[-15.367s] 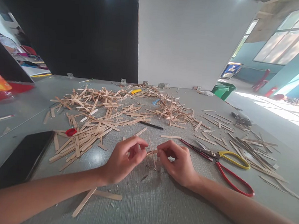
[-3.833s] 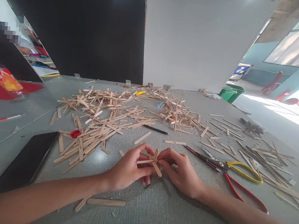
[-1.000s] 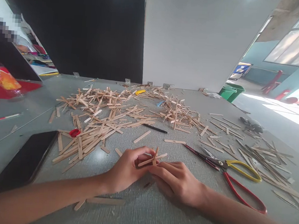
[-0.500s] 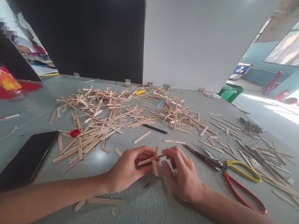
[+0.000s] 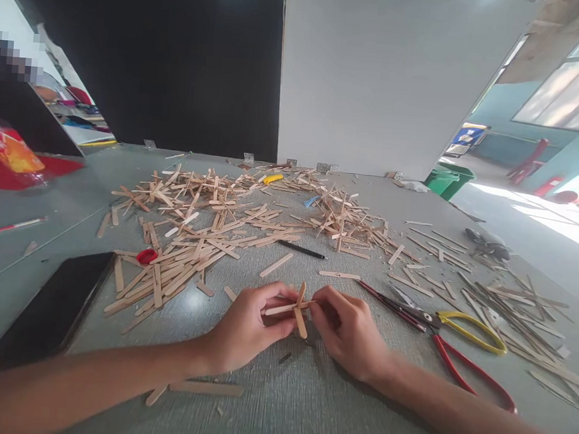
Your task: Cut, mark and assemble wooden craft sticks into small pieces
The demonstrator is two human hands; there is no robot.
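My left hand (image 5: 251,320) is closed around one side of a small cross of joined wooden craft sticks (image 5: 300,315), held just above the table at the middle front. On the other side, my right hand (image 5: 348,325) pinches the end of the cross's right arm between thumb and fingertips. How the sticks join at the centre is too small to make out. Beyond my hands spreads a large heap of loose craft sticks (image 5: 180,268). Right of my right hand lie scissors (image 5: 426,318) with one yellow and one red handle, beside dark red pliers-like tool (image 5: 387,303).
A black phone (image 5: 46,315) lies at the left, near a red bottle cap (image 5: 147,256). A black pen (image 5: 301,249) rests behind my hands. Thin wooden strips (image 5: 521,329) cover the right side. An orange-labelled bottle (image 5: 11,151) stands far left; upright boards (image 5: 371,76) close off the back.
My right thumb and fingers have closed on the right arm of the stick cross; before, they were spread more apart beside it. My left hand keeps its hold.
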